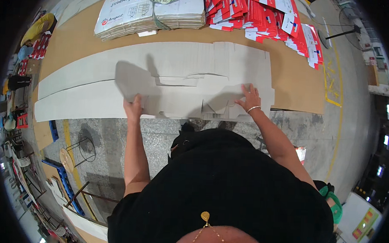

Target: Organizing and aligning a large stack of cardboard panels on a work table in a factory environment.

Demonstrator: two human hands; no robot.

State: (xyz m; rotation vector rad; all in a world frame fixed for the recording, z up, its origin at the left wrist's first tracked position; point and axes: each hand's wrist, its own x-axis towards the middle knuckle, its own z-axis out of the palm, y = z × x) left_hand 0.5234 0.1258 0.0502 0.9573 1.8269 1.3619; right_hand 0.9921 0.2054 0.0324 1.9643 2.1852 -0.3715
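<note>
A: Where is the bare left hand (133, 107) placed?

B: Left of centre in the frame, at the lower edge of the long white cardboard with cut slots (179, 56); whether its fingers are clamped there cannot be told.

A: And the cardboard?

B: It is laid across the brown-topped bench (296, 93), from left of the frame to right of centre.

A: The bare right hand (249, 97)?

B: It is held over the cardboard's right part, fingers spread apart.

A: How is this best handled?

B: Pressure should probably be kept light and even, so the slotted flaps are not snagged or creased.

A: Any writing?

B: Red logos and dark lettering are carried by the strapped white carton bundle (121, 12), upper middle; on the red-and-white printed cards (271, 21), upper right, the print is too small.
</note>
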